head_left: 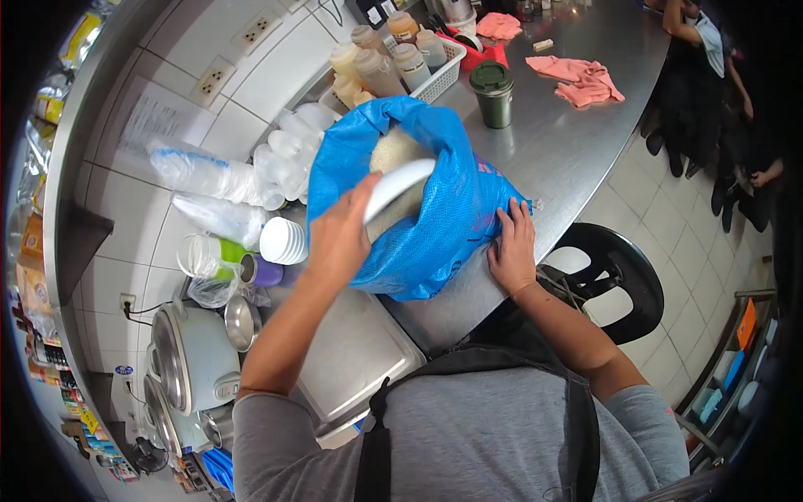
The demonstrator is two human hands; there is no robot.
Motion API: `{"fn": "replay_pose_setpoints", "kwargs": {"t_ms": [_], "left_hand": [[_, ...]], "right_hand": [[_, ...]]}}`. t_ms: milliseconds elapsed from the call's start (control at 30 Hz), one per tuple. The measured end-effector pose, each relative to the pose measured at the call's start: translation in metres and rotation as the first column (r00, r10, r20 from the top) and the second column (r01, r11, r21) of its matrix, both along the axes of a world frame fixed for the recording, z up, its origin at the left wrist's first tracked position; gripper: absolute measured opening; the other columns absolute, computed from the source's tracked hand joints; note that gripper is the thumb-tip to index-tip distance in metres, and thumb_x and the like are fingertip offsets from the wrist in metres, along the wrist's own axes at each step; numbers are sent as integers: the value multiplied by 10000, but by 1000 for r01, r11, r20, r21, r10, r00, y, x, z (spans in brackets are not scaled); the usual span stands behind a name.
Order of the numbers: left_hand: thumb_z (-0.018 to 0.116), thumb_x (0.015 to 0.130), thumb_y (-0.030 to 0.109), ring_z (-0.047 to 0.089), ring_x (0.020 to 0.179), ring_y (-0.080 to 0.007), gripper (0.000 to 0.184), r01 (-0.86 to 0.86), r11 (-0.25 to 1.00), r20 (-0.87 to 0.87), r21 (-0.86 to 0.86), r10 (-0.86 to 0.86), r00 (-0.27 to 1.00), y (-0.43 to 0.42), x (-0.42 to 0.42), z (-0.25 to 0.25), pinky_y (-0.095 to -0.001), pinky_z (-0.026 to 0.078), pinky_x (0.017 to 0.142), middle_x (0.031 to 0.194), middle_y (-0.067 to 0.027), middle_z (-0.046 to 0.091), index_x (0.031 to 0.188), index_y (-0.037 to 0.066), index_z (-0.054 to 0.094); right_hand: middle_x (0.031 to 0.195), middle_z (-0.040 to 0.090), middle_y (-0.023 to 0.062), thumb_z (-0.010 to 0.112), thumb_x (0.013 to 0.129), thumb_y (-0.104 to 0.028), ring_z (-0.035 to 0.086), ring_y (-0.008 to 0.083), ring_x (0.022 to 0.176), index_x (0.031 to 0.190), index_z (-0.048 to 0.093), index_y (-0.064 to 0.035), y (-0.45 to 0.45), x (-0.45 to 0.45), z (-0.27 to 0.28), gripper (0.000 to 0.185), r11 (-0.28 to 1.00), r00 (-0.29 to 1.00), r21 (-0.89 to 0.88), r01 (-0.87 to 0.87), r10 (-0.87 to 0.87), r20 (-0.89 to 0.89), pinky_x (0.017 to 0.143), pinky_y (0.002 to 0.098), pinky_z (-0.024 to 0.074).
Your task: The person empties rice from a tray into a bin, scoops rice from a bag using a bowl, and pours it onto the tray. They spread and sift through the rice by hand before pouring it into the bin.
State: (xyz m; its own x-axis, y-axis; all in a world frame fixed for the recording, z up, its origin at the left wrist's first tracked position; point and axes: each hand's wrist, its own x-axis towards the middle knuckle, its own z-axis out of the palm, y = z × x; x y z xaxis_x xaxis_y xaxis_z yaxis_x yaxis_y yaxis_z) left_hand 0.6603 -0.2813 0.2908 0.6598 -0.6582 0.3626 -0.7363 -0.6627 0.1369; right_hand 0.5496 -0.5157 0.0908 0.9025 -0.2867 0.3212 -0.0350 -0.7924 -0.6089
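A blue woven sack point(456, 201) stands on the metal counter with its top rolled open. Pale grains that look like rice point(391, 151) show inside it. My left hand point(341, 237) is closed on the rim of a white bowl point(400, 186), tilted at the sack's mouth; the bowl's inside is hidden from me. On the sack's lower right side my right hand point(513, 253) rests with fingers stretched out, touching the sack and the counter.
Behind the sack are a white basket point(441, 77) of sauce bottles, a green tumbler point(493, 96) and pink cloths point(577, 81). Stacked white cups point(283, 241) and a rice cooker point(196, 351) stand left. A black chair point(631, 276) is right; other people stand beyond.
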Motion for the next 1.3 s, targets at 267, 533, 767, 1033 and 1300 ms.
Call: {"fn": "replay_pose_setpoints", "kwargs": {"t_ms": [267,533,767,1033,1300], "left_hand": [[506,664,-143,642,1008,-340,703,-3,998,199,56,-8,980,-21,34,32,-416,526,836,1139,-166,645,1290,174,550],[576,634,-119,626,1014,-301,714,9,998,316,60,-28,948,-26,71,-31,-418,532,793,1103,-127,643,1277,194,573],[634,813,115,659,846,-365,360,-242,970,-12,-13,242,970,-25,81,-34,-468,510,726,908,-180,686,1171,134,612],[525,973,368,644,874,-238,465,-590,723,-692,-360,217,688,9,94,-49,-355,484,817,996,-182,677,1158,-49,613],[510,988,372,613,1041,-264,504,-731,540,-867,-417,5,498,24,77,-68,-355,451,926,1177,-186,626,1264,-48,540]], "right_hand": [[1495,254,239,646,695,-9,188,452,1409,1364,376,-25,0,1,3,722,1000,1000,-15,11,-11,26,1147,536,199],[1506,236,237,639,707,-24,171,451,1415,1366,376,-20,0,1,4,710,1000,1000,-10,3,-3,13,1150,548,183],[1501,243,236,639,706,-23,170,451,1414,1370,373,-23,0,0,2,716,1000,999,-18,-3,4,38,1149,546,185],[1501,233,237,658,693,-36,174,447,1412,1377,360,-24,-1,1,3,746,1000,1000,6,-1,1,15,1147,553,186],[1502,231,242,658,697,-40,163,451,1415,1381,357,-26,-2,4,6,747,1000,1000,-15,3,-3,-15,1145,567,176]]}}
